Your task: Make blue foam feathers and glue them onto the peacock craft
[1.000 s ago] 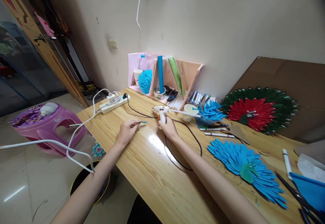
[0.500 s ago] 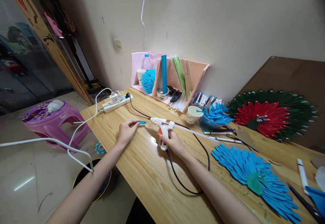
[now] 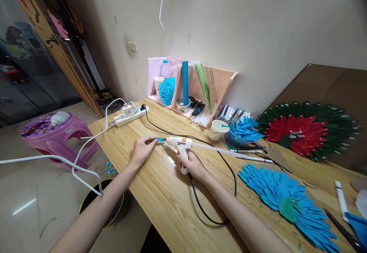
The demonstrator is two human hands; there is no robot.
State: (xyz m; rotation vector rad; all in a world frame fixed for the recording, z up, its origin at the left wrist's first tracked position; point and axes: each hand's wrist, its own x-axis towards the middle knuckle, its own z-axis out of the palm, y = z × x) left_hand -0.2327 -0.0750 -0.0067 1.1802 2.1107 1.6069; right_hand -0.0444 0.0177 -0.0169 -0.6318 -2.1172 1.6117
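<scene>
My right hand (image 3: 192,164) is wrapped round the handle of a white hot glue gun (image 3: 182,146), fingers at its orange-red trigger. A long glue stick (image 3: 213,148) sticks out of the gun's back end. Between thumb and fingers, my left hand (image 3: 142,150) pinches a small blue foam petal (image 3: 161,140). The gun's nozzle is at the petal's free end; whether they touch I cannot tell. To the right lies a blue layered petal piece (image 3: 275,186) with a green part (image 3: 287,208) on it.
A power strip (image 3: 130,116) with plugs sits at the table's left edge. Behind are a paper cup (image 3: 218,130), a bowl of blue pieces (image 3: 233,141) and a pink box (image 3: 226,81). A red and green flower (image 3: 296,134) leans right; scissors (image 3: 341,226) lie near it. The gun's black cord (image 3: 197,203) loops across the table.
The glue gun has moved left, bringing its nozzle to the blue petal. My left hand has stayed nearly in place, still pinching the petal.
</scene>
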